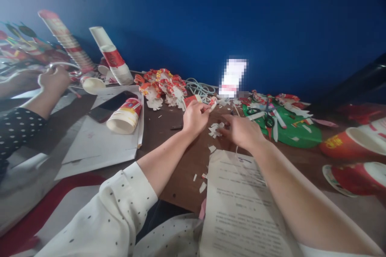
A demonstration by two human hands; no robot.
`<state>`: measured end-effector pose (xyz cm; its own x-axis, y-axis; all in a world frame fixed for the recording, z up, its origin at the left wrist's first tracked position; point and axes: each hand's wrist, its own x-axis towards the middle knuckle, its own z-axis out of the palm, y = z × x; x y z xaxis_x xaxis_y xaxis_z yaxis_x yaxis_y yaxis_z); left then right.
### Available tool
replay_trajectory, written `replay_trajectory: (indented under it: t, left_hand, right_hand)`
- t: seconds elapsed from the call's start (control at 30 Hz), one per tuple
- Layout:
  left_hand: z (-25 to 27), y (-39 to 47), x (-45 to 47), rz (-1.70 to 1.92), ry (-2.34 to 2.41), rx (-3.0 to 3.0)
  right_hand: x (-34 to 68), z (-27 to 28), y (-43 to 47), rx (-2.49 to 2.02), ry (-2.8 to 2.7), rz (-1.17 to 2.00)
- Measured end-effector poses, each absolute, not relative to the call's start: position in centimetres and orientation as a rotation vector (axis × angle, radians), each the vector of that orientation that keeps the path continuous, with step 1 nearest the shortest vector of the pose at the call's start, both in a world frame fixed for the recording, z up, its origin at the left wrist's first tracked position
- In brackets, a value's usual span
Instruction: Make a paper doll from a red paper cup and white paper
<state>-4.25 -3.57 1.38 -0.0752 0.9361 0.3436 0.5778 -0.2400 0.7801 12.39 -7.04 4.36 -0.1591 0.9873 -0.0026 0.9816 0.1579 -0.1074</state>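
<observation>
My left hand [196,118] is closed, its fingertips pinching a small red-and-white paper piece [213,103]. Just behind it lies a red and cream paper piece [193,99]. To the right, my right hand [243,130] is low over the brown table [177,184], thumb and forefinger apart at a small heap of white paper scraps [216,130]. Its other fingers are partly hidden. A printed sheet [238,209] lies under my right forearm. Beyond my left hand is a pile of cut red, orange and white paper shapes [164,86].
Scissors [268,118] and cutters lie on a green mat [304,134]. Paper cups [343,142] lie at right; nested cups [125,116] lie on papers by a dark phone [110,106]. A lit, pixelated screen [233,78] stands by the wall. Another person's hands [56,78] work at left.
</observation>
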Motion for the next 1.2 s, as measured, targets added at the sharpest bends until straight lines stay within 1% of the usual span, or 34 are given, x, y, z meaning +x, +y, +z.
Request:
replay_trajectory:
  t: [0.1,0.27,0.5,0.63,0.77,0.9,1.0,1.2]
  left_hand:
    - [1.4,-3.6,-4.2,1.252,1.632,1.802]
    - [1.5,-3.7,-4.3,1.293,1.6,1.8]
    - [1.4,-3.7,-4.4,1.289,1.593,1.789]
    - [1.3,-3.6,-4.5,1.317,1.586,1.788]
    - [1.3,-3.7,-4.5,1.325,1.587,1.781]
    - [1.3,-3.7,-4.5,1.326,1.583,1.775]
    - [1.3,-3.6,-4.6,1.35,1.581,1.78]
    - [1.1,-3.4,-4.7,1.386,1.562,1.841]
  right_hand:
    - [12.1,3.8,-7.2,-2.023,-2.404,0.071]
    - [12.3,4.1,-7.0,-2.123,-2.375,0.209]
    - [11.7,4.2,-7.2,-2.116,-2.333,0.26]
    - [11.8,4.3,-7.1,-2.139,-2.338,0.224]
    - [11.5,4.3,-7.1,-2.209,-2.306,0.111]
    - [10.9,3.8,-6.9,-2.145,-2.339,0.09]
    - [11.2,2.9,-6.3,-2.08,-2.231,0.283]
    - [12.8,2.3,-5.3,-1.76,-1.883,0.881]
